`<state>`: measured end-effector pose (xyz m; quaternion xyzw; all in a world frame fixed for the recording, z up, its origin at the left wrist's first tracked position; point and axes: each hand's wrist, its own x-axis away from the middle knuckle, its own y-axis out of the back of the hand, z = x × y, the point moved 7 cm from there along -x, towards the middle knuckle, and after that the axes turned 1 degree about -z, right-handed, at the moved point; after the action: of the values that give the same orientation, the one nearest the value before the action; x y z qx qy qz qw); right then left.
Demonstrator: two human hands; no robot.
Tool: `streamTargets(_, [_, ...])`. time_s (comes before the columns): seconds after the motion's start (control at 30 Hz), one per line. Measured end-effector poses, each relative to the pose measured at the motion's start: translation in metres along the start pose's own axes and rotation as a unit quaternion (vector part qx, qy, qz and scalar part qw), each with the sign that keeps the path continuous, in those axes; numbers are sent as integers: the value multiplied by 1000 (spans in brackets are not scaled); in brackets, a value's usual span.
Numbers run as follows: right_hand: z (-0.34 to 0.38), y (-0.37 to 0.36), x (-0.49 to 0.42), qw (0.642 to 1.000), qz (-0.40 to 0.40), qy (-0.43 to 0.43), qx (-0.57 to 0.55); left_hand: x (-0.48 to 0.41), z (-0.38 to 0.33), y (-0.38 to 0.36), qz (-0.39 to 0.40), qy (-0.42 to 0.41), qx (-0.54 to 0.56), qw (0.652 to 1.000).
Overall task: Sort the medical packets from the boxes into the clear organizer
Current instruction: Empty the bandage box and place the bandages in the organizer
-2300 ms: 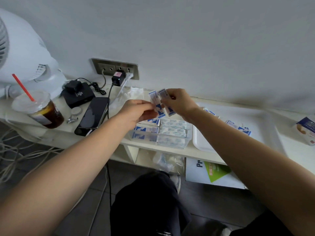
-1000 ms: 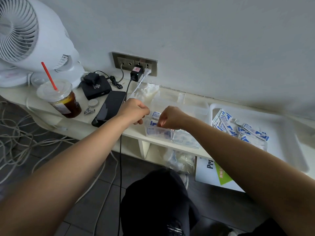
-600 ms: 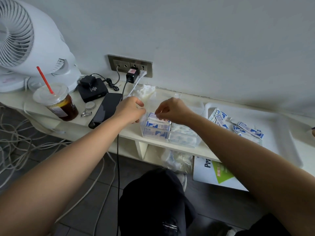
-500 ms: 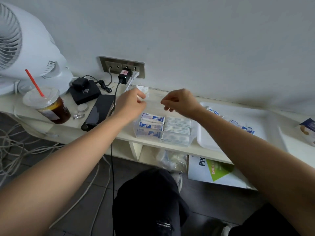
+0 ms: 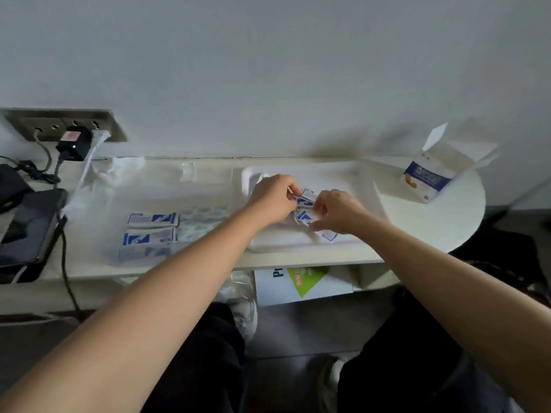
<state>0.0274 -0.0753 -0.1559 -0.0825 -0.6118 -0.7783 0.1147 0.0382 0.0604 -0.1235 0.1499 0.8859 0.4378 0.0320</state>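
Note:
Both hands are over the white tray (image 5: 337,174) on the shelf. My left hand (image 5: 274,198) and my right hand (image 5: 337,211) pinch blue-and-white medical packets (image 5: 307,199) from the small pile lying in the tray; one more packet (image 5: 328,235) pokes out under my right wrist. The clear organizer (image 5: 155,231) sits to the left of the tray, with blue-and-white packets stacked in its left compartments and pale packets in the right ones. An opened blue-and-white box (image 5: 429,180) stands at the far right of the shelf.
A black phone (image 5: 26,225) lies at the left edge with cables and a plugged wall socket (image 5: 71,126) behind it. Crumpled clear wrapping (image 5: 119,168) lies at the back. Below the shelf sit a white-and-green carton (image 5: 298,281) and a plastic bag.
Both hands left the organizer, where they had set down packets, and moved right to the tray; they now grip packets there. The view swung right, so the fan and cup are out of frame.

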Motion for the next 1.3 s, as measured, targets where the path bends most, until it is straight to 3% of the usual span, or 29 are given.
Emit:
streamTargets(0.3, [-15, -3, -3, 995, 1, 61, -77, -16, 10, -38, 32, -12, -88, 996])
streamTargets(0.4, [-26, 10, -6, 987, 13, 65, -149, -18, 14, -34, 7, -5, -77, 997])
streamTargets(0.57, [-37, 32, -23, 983, -5, 47, -179, -25, 14, -26, -33, 13, -62, 997])
streamTargets(0.77, [-26, 14, -43, 991, 38, 48, -117, -31, 19, -40, 22, 23, -104, 994])
streamTargets(0.97, [-20, 14, -52, 996, 21, 86, -16, -38, 23, -42, 31, 31, -95, 994])
streamTargets(1.3, [-18, 12, -47, 995, 37, 83, -32, -40, 25, -44, 32, 38, -92, 995])
